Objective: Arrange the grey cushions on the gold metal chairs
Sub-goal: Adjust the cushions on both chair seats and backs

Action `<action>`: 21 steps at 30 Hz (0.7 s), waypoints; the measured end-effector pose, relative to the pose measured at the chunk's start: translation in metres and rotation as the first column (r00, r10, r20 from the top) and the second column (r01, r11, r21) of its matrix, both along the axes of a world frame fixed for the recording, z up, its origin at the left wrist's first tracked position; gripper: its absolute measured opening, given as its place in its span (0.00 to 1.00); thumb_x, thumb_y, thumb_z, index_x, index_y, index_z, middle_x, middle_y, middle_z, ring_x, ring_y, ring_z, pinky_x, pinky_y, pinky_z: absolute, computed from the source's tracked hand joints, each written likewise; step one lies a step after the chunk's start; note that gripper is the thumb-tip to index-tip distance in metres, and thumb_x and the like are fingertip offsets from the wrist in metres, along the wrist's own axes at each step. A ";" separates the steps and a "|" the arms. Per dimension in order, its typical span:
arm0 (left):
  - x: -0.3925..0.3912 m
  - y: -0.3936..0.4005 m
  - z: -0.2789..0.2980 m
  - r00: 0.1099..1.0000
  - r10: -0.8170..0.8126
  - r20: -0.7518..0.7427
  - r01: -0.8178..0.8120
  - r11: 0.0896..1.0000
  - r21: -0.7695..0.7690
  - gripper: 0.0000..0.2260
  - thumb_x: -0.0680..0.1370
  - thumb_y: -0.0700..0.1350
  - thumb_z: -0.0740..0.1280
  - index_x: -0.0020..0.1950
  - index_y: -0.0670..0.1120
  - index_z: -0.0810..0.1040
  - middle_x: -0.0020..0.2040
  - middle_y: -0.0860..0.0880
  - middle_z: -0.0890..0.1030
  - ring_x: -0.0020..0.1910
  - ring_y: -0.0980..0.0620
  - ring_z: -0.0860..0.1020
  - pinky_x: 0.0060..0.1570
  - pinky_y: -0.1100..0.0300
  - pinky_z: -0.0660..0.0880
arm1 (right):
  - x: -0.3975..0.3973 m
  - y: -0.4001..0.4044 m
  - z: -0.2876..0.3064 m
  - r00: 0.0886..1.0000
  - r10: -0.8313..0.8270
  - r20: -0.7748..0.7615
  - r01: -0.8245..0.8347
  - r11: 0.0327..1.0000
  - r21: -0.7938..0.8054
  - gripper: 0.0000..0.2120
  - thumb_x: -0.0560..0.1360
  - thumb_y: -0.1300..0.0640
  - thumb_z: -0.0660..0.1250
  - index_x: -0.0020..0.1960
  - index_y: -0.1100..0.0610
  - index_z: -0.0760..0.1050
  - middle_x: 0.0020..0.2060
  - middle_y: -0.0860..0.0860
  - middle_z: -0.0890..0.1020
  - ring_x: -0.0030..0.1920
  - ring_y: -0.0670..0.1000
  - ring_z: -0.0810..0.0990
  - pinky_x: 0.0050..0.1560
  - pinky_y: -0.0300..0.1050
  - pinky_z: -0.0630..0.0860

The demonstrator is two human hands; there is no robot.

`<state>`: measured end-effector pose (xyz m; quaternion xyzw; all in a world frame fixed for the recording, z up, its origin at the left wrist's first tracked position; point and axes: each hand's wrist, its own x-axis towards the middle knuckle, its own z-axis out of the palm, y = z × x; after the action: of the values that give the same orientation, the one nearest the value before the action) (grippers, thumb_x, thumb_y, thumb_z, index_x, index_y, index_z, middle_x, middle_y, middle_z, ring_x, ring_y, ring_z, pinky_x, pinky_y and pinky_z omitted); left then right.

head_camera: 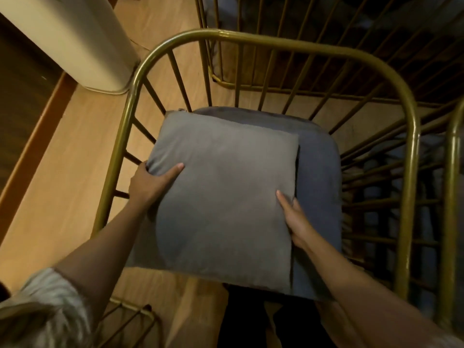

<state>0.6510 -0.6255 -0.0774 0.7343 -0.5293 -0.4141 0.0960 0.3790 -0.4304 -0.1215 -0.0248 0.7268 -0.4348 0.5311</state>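
A square grey cushion lies flat over the seat of a gold metal chair, seen from above. Under it sits a darker blue-grey seat pad, showing along the right and far edges. My left hand grips the cushion's left edge, thumb on top and fingers below. On the right edge my right hand holds it, with the thumb pressed on the top face. The chair's curved rail and thin spindles wrap around the far and right sides.
A second gold chair stands just behind, its spindles in shadow. Another gold rail runs down the right edge. A cream cabinet or bin stands at the upper left on the wooden floor. A gold wire frame shows at the bottom left.
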 end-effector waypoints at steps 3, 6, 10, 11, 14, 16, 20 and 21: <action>0.001 0.041 -0.013 0.984 0.120 -0.133 -0.118 0.993 0.023 0.49 0.61 0.71 0.74 0.76 0.50 0.64 0.73 0.45 0.72 0.70 0.40 0.72 0.67 0.43 0.71 | -0.027 0.008 0.013 0.990 0.096 -0.103 -0.095 0.995 0.012 0.40 0.71 0.35 0.70 0.75 0.56 0.67 0.69 0.52 0.77 0.65 0.53 0.78 0.67 0.51 0.74; -0.006 0.070 -0.025 0.962 0.154 -0.226 -0.153 0.988 0.022 0.46 0.63 0.68 0.76 0.75 0.50 0.66 0.72 0.47 0.73 0.69 0.43 0.73 0.66 0.48 0.71 | -0.044 0.022 0.015 0.972 0.155 -0.179 -0.153 0.988 0.025 0.29 0.79 0.45 0.67 0.75 0.56 0.66 0.67 0.51 0.75 0.64 0.51 0.75 0.59 0.43 0.69; -0.008 0.080 -0.035 0.967 0.054 -0.249 -0.034 0.996 0.084 0.51 0.60 0.68 0.78 0.78 0.55 0.61 0.75 0.49 0.70 0.72 0.45 0.70 0.69 0.44 0.70 | -0.050 0.047 0.007 0.960 0.156 -0.232 -0.143 0.987 0.072 0.28 0.80 0.47 0.65 0.76 0.56 0.65 0.68 0.50 0.74 0.62 0.48 0.73 0.60 0.41 0.67; -0.006 0.081 -0.037 0.972 -0.018 -0.235 0.045 0.993 0.110 0.53 0.60 0.69 0.78 0.79 0.58 0.58 0.77 0.50 0.67 0.73 0.45 0.68 0.70 0.42 0.69 | -0.049 0.053 0.004 0.963 0.152 -0.225 -0.134 0.987 0.093 0.28 0.81 0.46 0.64 0.77 0.56 0.65 0.66 0.48 0.74 0.62 0.48 0.73 0.60 0.41 0.68; 0.001 0.080 -0.041 0.942 -0.209 -0.263 0.259 0.951 0.170 0.55 0.61 0.67 0.79 0.79 0.65 0.49 0.79 0.55 0.61 0.76 0.48 0.64 0.71 0.41 0.67 | -0.045 0.067 -0.012 0.981 0.134 -0.143 -0.112 0.982 0.150 0.32 0.80 0.43 0.64 0.79 0.55 0.62 0.72 0.51 0.73 0.64 0.53 0.76 0.60 0.45 0.72; 0.004 0.079 -0.043 0.914 -0.274 -0.300 0.334 0.927 0.172 0.55 0.62 0.64 0.80 0.78 0.66 0.47 0.78 0.55 0.62 0.75 0.48 0.65 0.71 0.41 0.68 | -0.039 0.068 -0.015 0.979 0.138 -0.152 -0.111 0.979 0.174 0.31 0.81 0.44 0.62 0.79 0.56 0.60 0.74 0.54 0.70 0.68 0.57 0.74 0.61 0.45 0.70; 0.005 0.072 -0.044 0.896 -0.297 -0.331 0.370 0.911 0.184 0.54 0.64 0.61 0.80 0.79 0.65 0.47 0.77 0.54 0.63 0.74 0.46 0.66 0.70 0.40 0.68 | -0.033 0.065 -0.018 0.960 0.187 -0.206 -0.146 0.969 0.201 0.30 0.83 0.44 0.58 0.79 0.57 0.58 0.75 0.56 0.68 0.72 0.59 0.70 0.68 0.48 0.67; 0.005 0.071 -0.044 0.895 -0.299 -0.332 0.375 0.906 0.194 0.54 0.64 0.61 0.80 0.79 0.64 0.47 0.77 0.53 0.63 0.74 0.46 0.66 0.70 0.40 0.68 | -0.033 0.065 -0.019 0.958 0.194 -0.210 -0.149 0.966 0.212 0.30 0.83 0.44 0.58 0.79 0.57 0.58 0.75 0.56 0.68 0.72 0.59 0.70 0.69 0.49 0.67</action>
<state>0.6559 -0.5542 -0.1218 0.5665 -0.5720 -0.5931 0.0056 0.3459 -0.3651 -0.1407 -0.0860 0.8170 -0.3083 0.4796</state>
